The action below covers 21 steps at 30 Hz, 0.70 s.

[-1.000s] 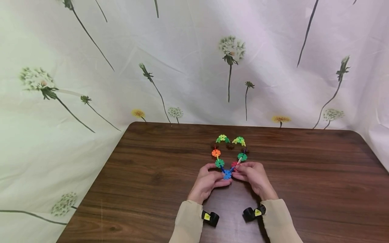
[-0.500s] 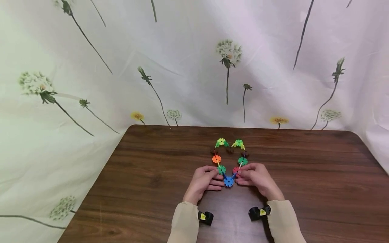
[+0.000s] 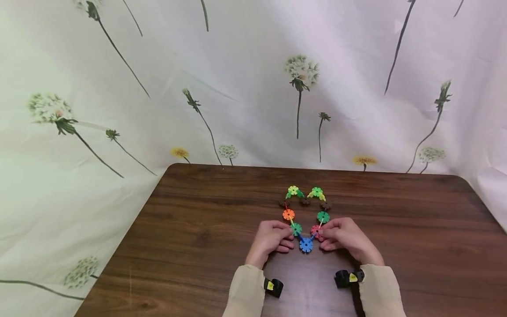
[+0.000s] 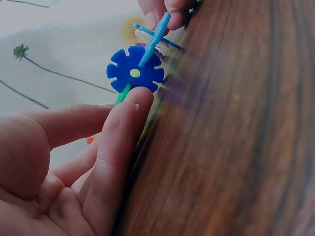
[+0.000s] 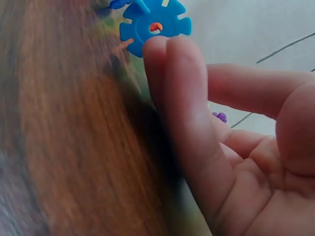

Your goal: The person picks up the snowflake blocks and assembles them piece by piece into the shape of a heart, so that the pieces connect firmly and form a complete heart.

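Notched interlocking discs, joined edge to edge, form a heart-shaped outline on the brown table. Its lower point is a blue disc (image 3: pixel 306 245), lying between the two hands. My left hand (image 3: pixel 270 240) pinches the green disc (image 3: pixel 295 229) on the left side. On the opposite side, my right hand (image 3: pixel 348 235) pinches the pinkish-red disc (image 3: pixel 316 231), which is partly covered by fingertips. Further up are an orange disc (image 3: pixel 288 214) and another green disc (image 3: pixel 323 217). In the left wrist view, a dark blue disc (image 4: pixel 135 73) shows at the fingertips; in the right wrist view, a blue disc (image 5: pixel 172 22).
The heart's top has yellow-green discs (image 3: pixel 293 190) and bright green discs (image 3: pixel 317 191), with a dark brown disc (image 3: pixel 305 201) between the lobes. The wooden table (image 3: pixel 190 246) ends at a flower-printed cloth (image 3: pixel 245 88). Each wrist wears a black strap camera (image 3: pixel 274 287).
The heart has come nearer to me and lies slightly further right. My left hand has moved from the blue disc to the green one; my right hand stays at the red disc.
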Motion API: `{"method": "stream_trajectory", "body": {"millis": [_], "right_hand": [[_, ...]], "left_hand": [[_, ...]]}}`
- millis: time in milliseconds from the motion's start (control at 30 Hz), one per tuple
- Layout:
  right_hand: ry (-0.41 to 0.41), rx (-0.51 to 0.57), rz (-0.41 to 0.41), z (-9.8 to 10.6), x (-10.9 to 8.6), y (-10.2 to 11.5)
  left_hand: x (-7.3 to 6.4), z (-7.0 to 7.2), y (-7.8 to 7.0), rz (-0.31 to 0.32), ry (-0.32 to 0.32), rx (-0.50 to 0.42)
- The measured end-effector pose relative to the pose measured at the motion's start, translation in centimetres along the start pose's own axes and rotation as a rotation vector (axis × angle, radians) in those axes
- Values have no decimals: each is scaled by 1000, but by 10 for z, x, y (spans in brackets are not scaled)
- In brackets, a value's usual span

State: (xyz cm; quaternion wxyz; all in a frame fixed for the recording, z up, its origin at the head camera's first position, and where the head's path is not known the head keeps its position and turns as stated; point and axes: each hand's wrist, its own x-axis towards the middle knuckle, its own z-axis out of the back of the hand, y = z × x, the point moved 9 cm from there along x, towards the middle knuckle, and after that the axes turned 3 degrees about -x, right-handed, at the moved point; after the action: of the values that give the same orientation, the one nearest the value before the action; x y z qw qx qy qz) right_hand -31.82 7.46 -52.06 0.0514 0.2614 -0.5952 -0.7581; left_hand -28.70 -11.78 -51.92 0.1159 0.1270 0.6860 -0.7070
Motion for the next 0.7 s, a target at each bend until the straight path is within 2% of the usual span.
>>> {"method": "stream_trajectory", "body": {"millis": [300, 500, 700], "right_hand": [[2, -2, -1, 10, -3, -5], [-73, -24, -10, 27, -7, -10], [-147, -69, 15, 45, -18, -6]], "left_hand": [[3, -3, -1, -5, -2, 29], [3, -3, 6, 10, -4, 31], [-2, 7, 10, 11, 57, 13]]}}
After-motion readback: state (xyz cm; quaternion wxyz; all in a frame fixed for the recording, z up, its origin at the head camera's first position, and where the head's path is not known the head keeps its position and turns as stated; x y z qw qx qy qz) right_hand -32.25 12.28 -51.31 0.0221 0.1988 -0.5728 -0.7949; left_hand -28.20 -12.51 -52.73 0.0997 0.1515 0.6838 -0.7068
